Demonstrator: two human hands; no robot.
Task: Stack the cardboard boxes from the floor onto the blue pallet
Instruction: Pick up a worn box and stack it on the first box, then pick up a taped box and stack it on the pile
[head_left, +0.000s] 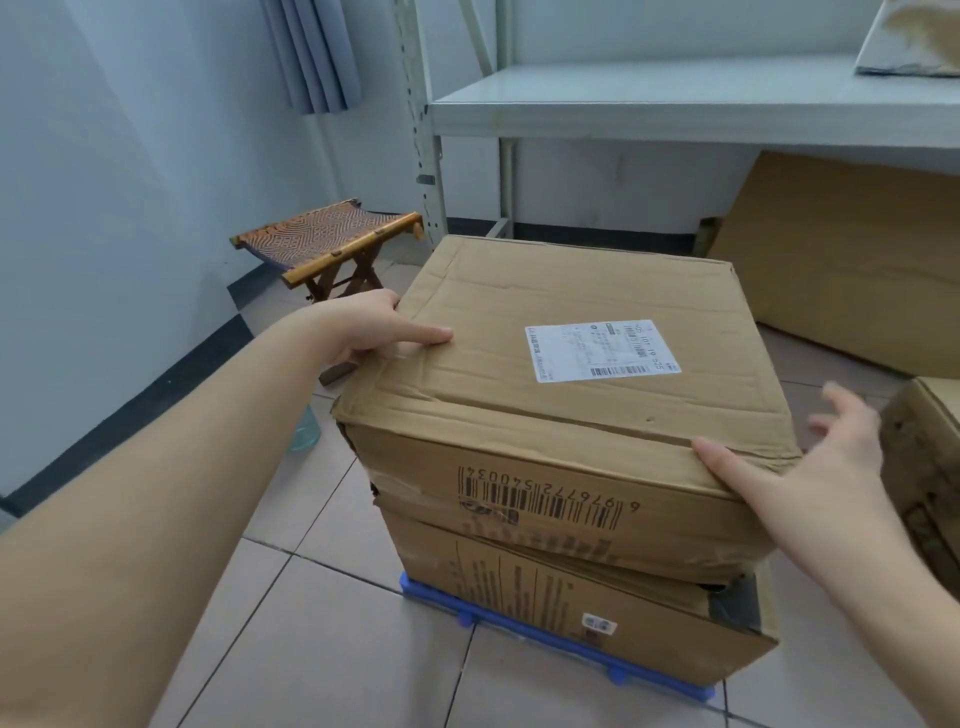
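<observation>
A worn cardboard box with a white label (566, 374) lies on top of a second cardboard box (571, 613), which rests on the blue pallet (519, 626). My left hand (374, 325) grips the top box's far left edge, thumb on the lid. At the near right corner, my right hand (810, 462) has its thumb on the lid and its fingers spread out beside the box, blurred. Whether the top box rests fully on the lower one or is partly lifted, I cannot tell.
Another cardboard box (930, 478) stands on the floor at the right edge. A large flat cardboard sheet (852, 260) leans under the grey metal shelf (675, 104). A folding woven stool (327, 244) and a glass jar (306, 431) sit left of the stack.
</observation>
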